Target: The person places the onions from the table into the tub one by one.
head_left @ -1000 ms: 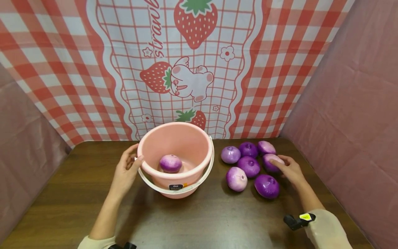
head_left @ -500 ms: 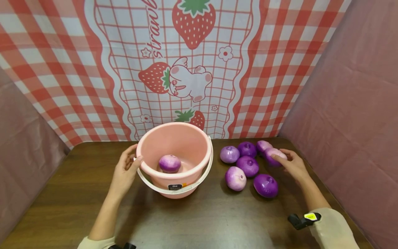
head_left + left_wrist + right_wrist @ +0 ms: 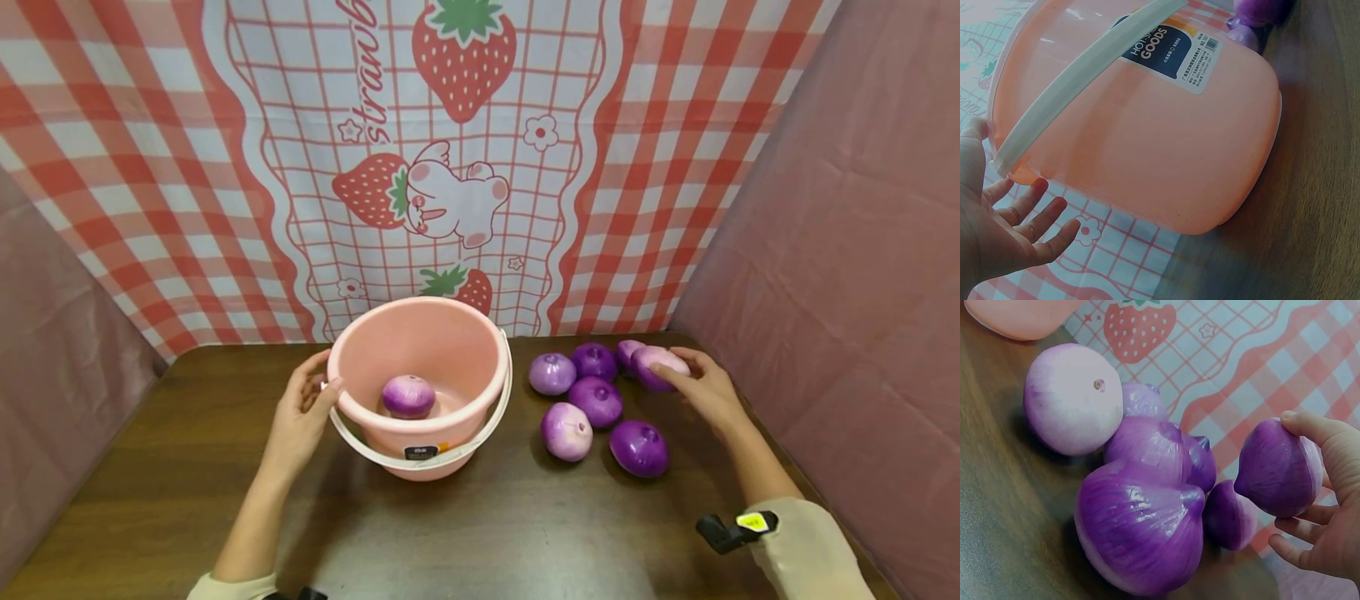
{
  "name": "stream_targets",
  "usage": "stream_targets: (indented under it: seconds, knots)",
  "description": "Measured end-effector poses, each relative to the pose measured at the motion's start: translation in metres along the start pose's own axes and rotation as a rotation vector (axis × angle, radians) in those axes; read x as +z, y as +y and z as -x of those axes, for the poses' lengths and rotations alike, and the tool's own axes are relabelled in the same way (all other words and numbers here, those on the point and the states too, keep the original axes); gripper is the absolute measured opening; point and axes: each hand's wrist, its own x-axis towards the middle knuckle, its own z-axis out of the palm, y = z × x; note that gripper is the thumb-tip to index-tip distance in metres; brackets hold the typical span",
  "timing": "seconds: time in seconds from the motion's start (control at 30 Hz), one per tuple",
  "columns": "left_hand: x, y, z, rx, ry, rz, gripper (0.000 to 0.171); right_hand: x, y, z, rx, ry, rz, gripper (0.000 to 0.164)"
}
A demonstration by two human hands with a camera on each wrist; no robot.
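Right hand (image 3: 708, 396) has its thumb and fingers (image 3: 1300, 530) around an onion (image 3: 1275, 469), held up off the bench (image 3: 465, 542) right beside the others. Six more onions (image 3: 596, 402) sit there, right of the bucket (image 3: 457, 350). Left hand (image 3: 300, 417) is pinching the bucket's rim, and there's one onion inside (image 3: 408, 397).

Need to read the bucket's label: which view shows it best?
The left wrist view: the label is large, GOODS legible, though the handle crosses it. The head view shows it small, unreadable; the right wrist view shows none of it.
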Motion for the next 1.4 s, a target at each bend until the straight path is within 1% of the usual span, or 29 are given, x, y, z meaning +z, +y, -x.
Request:
stream_targets:
  seconds: [0.23, 0.43, 0.87, 1.13, 1.4]
  knots:
    - [-0.001, -0.001, 0.0, -0.002, -0.003, 0.0, 0.045, 0.0, -0.011, 0.0, -0.02, 0.008, 0.01, 0.078]
    - [0.0, -0.001, 0.0, 0.003, -0.001, -0.005, 0.045, 0.001, -0.017, 0.001, -0.068, 0.031, 0.027, 0.074]
    - [-0.001, -0.002, -0.001, 0.011, 0.008, 0.005, 0.045, 0.001, -0.036, 0.003, -0.124, 0.061, 0.056, 0.069]
    - [-0.001, -0.002, 0.0, 0.014, 0.005, 0.0, 0.044, 0.004, -0.046, 0.005, -0.143, 0.06, 0.066, 0.068]
    - [-0.001, -0.002, -0.001, 0.017, 0.004, 0.001, 0.045, 0.006, -0.055, 0.005, -0.133, 0.035, 0.044, 0.068]
